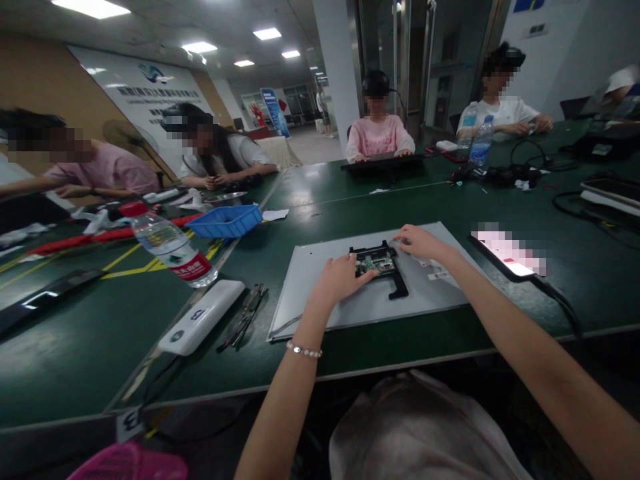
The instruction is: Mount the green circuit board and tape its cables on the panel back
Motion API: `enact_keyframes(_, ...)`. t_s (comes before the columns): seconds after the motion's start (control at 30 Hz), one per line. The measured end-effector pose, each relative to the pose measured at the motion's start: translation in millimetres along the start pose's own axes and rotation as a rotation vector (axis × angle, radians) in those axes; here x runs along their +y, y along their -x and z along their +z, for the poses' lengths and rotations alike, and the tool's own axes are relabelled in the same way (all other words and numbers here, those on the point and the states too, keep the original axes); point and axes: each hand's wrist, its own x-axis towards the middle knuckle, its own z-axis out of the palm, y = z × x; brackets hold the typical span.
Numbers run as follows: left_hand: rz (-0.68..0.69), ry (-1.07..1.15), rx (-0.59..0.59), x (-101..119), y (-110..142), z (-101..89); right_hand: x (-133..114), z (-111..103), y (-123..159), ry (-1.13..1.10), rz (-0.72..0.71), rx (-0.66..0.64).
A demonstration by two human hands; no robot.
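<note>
A black plastic frame with a green circuit board (384, 267) in it lies on a grey-white panel (310, 303) in front of me. One black arm of the frame reaches down toward me and ends in a hook. My left hand (343, 277) grips the frame's left side, its thumb along the board's lower edge and its fingers by the upper left corner. At the frame's upper right corner, my right hand (417, 241) has its fingertips drawn together. Whatever sits between them is too small to make out.
Left of the panel are eyeglasses (243, 317), a white power bank (203, 319), a water bottle (173, 250) and a blue tray (227, 221). To the right lies a lit phone (510, 257) with a cable. Several people sit around the green table (320, 200).
</note>
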Motion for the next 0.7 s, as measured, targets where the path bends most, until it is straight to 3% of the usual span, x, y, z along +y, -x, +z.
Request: enact_keyframes(0.7,0.013,0.03,0.01,-3.4,0.7,8.4,-7.2,-6.8,5.3,0.056,-0.122,0.088)
